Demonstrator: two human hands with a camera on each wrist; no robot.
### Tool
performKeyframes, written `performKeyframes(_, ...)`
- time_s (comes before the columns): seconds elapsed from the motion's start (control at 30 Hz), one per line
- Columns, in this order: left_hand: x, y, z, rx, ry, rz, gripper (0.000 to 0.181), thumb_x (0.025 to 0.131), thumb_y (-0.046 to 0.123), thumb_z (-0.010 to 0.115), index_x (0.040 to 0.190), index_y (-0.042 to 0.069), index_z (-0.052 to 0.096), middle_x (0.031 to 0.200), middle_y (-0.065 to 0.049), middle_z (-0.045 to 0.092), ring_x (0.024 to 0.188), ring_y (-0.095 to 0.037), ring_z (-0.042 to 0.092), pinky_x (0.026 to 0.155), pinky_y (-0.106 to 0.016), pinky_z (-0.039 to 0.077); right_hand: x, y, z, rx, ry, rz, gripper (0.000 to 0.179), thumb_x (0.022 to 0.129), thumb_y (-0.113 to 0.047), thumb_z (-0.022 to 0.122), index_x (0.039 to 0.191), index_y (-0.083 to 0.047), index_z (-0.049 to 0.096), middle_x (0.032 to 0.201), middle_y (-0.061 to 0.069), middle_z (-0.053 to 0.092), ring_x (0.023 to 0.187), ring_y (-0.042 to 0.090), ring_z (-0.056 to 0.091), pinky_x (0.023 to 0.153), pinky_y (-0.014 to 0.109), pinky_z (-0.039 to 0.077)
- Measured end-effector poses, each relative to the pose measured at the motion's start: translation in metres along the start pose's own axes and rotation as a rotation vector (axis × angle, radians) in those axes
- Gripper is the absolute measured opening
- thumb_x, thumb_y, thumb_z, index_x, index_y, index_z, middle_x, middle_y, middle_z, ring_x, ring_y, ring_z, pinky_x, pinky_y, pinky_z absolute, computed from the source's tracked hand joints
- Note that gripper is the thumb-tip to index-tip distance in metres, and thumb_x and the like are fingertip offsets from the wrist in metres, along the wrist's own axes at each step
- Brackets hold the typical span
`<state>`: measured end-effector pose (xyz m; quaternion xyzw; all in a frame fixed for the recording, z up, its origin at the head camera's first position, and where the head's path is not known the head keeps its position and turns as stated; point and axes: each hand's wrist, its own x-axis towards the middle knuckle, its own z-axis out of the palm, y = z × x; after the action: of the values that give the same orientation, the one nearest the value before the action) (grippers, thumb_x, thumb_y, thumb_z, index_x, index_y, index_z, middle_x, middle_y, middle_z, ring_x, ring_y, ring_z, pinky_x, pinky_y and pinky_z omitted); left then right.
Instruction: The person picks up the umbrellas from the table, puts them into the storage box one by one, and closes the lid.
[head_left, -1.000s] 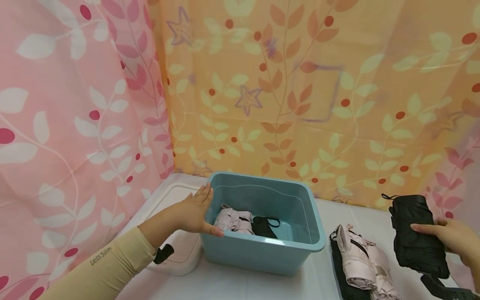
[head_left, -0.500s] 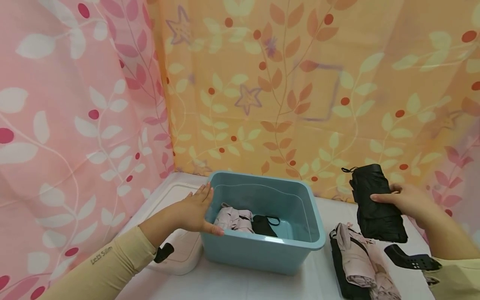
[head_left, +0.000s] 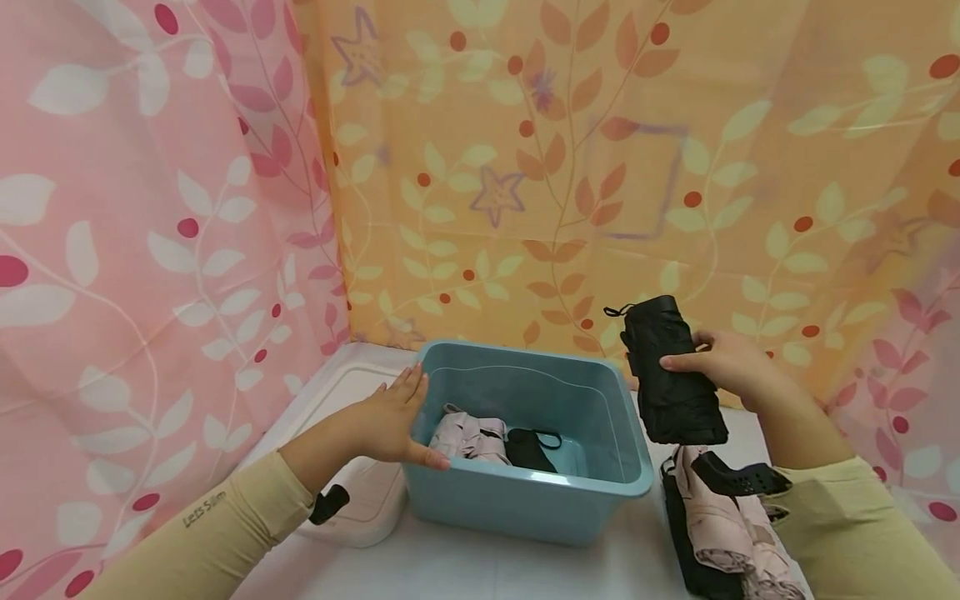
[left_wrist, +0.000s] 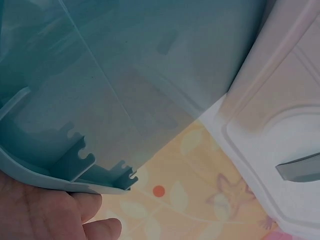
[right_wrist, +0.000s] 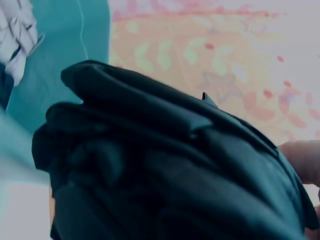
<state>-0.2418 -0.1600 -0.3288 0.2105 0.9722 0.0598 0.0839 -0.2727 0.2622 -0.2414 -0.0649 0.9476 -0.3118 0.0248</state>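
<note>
In the head view, a blue plastic bin [head_left: 517, 504] stands on the table. My left hand [head_left: 386, 421] rests on its left rim, fingers straight, thumb along the front edge. Up and to the right of the bin, my right hand [head_left: 731, 367] holds a black folded umbrella [head_left: 667, 375] with a small cord loop at its top. Its gathered black fabric fills much of the right wrist view. Inside the bin, at the left, lie a pale pink folded bundle [head_left: 471, 439] and a small black one [head_left: 528, 450] with a loop.
Right of the bin, pale pink folded umbrellas [head_left: 716, 525] lie beside a black item [head_left: 693, 554], partly behind my right forearm. A white lid [head_left: 367, 500] lies on the table at the bin's left. Patterned pink and orange cloth [head_left: 465, 208] hangs on the left and behind.
My right hand has carried the black folded umbrella leftward and up, from the far right to beside the bin's right rim. The left hand and bin stay put.
</note>
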Motion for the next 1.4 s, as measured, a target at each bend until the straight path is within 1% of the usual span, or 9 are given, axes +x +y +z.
performKeyframes(0.13, 0.000, 0.000, 0.000, 0.000, -0.004, -0.008, 0.130, 0.058, 0.085, 0.048, 0.145, 0.000, 0.005, 0.152, -0.016, -0.007, 0.139, -0.029, -0.008, 0.108, -0.054, 0.010, 0.010, -0.018, 0.015, 0.079, -0.034, -0.022, 0.065, 0.084, -0.035, 0.064, 0.120, 0.013, 0.041, 0.105, 0.024, 0.053, 0.084, 0.024, 0.059, 0.076, 0.040, 0.050)
performKeyframes(0.23, 0.001, 0.000, -0.001, -0.004, -0.006, -0.009, 0.130, 0.058, 0.085, 0.048, 0.145, 0.000, 0.005, 0.152, -0.016, -0.007, 0.139, -0.029, -0.008, 0.108, -0.054, 0.010, 0.017, -0.029, 0.028, 0.135, -0.071, -0.018, 0.064, 0.084, -0.033, 0.064, 0.122, 0.013, 0.039, 0.107, 0.024, 0.052, 0.085, 0.024, 0.060, 0.077, 0.040, 0.049)
performKeyframes(0.53, 0.002, 0.000, 0.001, -0.004, 0.004, 0.001, 0.129, 0.058, 0.085, 0.049, 0.145, 0.000, 0.006, 0.152, -0.017, -0.006, 0.139, -0.030, -0.007, 0.107, -0.054, 0.011, 0.042, -0.044, 0.062, 0.191, -0.140, 0.043, 0.065, 0.083, -0.030, 0.066, 0.125, 0.012, 0.038, 0.112, 0.023, 0.051, 0.091, 0.029, 0.058, 0.078, 0.039, 0.050)
performKeyframes(0.77, 0.000, 0.000, 0.002, -0.011, 0.001, 0.000, 0.129, 0.058, 0.085, 0.048, 0.145, 0.000, 0.005, 0.152, -0.017, -0.007, 0.139, -0.029, -0.008, 0.108, -0.054, 0.011, 0.054, -0.047, 0.082, 0.126, -0.181, 0.060, 0.061, 0.082, -0.029, 0.068, 0.124, 0.008, 0.044, 0.109, 0.020, 0.054, 0.088, 0.027, 0.058, 0.073, 0.036, 0.051)
performKeyframes(0.97, -0.001, -0.002, 0.002, 0.000, 0.005, 0.003, 0.129, 0.058, 0.085, 0.048, 0.145, 0.000, 0.006, 0.152, -0.017, -0.006, 0.139, -0.030, -0.007, 0.107, -0.054, 0.012, 0.066, -0.051, 0.106, 0.074, -0.216, 0.047, 0.053, 0.078, -0.028, 0.072, 0.114, 0.007, 0.053, 0.095, 0.016, 0.058, 0.078, 0.023, 0.060, 0.066, 0.035, 0.052)
performKeyframes(1.07, 0.000, -0.002, 0.002, 0.005, 0.006, 0.005, 0.129, 0.058, 0.085, 0.048, 0.146, 0.000, 0.005, 0.152, -0.017, -0.007, 0.139, -0.030, -0.008, 0.107, -0.054, 0.012, 0.071, -0.054, 0.113, 0.047, -0.226, 0.043, 0.052, 0.077, -0.026, 0.073, 0.111, 0.008, 0.054, 0.091, 0.015, 0.059, 0.075, 0.022, 0.060, 0.065, 0.035, 0.053)
performKeyframes(1.17, -0.001, -0.002, 0.002, 0.004, 0.004, 0.002, 0.129, 0.058, 0.085, 0.048, 0.146, 0.001, 0.004, 0.152, -0.017, -0.007, 0.138, -0.029, -0.009, 0.107, -0.053, 0.012, 0.073, -0.055, 0.119, 0.044, -0.240, 0.053, 0.051, 0.075, -0.023, 0.075, 0.110, 0.008, 0.055, 0.090, 0.015, 0.058, 0.073, 0.023, 0.061, 0.065, 0.035, 0.053)
performKeyframes(1.33, -0.001, -0.001, 0.000, 0.002, 0.003, 0.005, 0.129, 0.058, 0.085, 0.048, 0.146, 0.001, 0.005, 0.152, -0.016, -0.007, 0.138, -0.030, -0.008, 0.107, -0.054, 0.012, 0.074, -0.052, 0.128, -0.034, -0.277, 0.049, 0.052, 0.073, -0.023, 0.076, 0.110, 0.008, 0.057, 0.092, 0.013, 0.060, 0.073, 0.022, 0.060, 0.066, 0.034, 0.051)
performKeyframes(1.4, -0.001, -0.001, 0.000, 0.007, 0.003, 0.005, 0.129, 0.058, 0.086, 0.047, 0.146, 0.001, 0.005, 0.152, -0.016, -0.007, 0.138, -0.030, -0.008, 0.107, -0.054, 0.012, 0.074, -0.051, 0.132, -0.050, -0.303, 0.044, 0.056, 0.073, -0.023, 0.075, 0.114, 0.008, 0.054, 0.094, 0.012, 0.059, 0.075, 0.021, 0.059, 0.067, 0.035, 0.051)
